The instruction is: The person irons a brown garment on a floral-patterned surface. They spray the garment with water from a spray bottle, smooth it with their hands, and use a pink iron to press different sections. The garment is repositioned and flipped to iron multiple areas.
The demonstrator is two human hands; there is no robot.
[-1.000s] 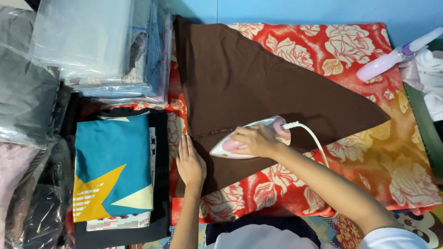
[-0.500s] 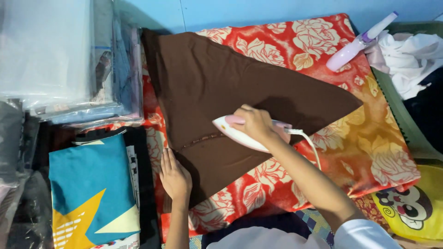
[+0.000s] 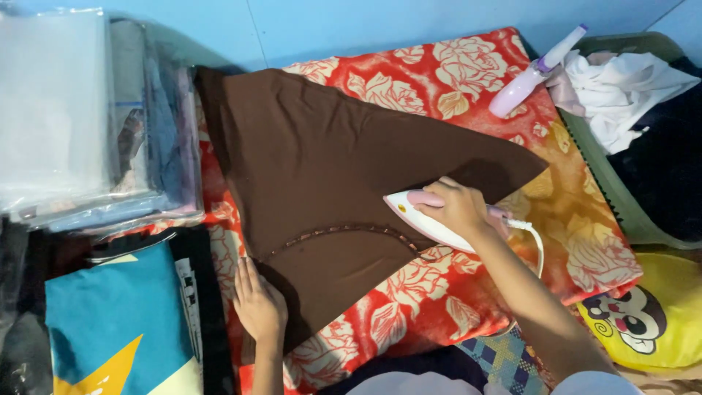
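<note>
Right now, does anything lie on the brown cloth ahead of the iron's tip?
Nothing visible does. The right hand grips the iron, whose tip points left over bare brown cloth. The left hand presses flat on the cloth's lower corner, off to one side of the tip, apart from the iron.

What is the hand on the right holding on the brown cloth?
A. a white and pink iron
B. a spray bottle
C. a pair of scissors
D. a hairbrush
A: the right hand grips the handle of a white and pink iron resting on the brown cloth, while the left hand lies flat on the cloth's edge.
</note>
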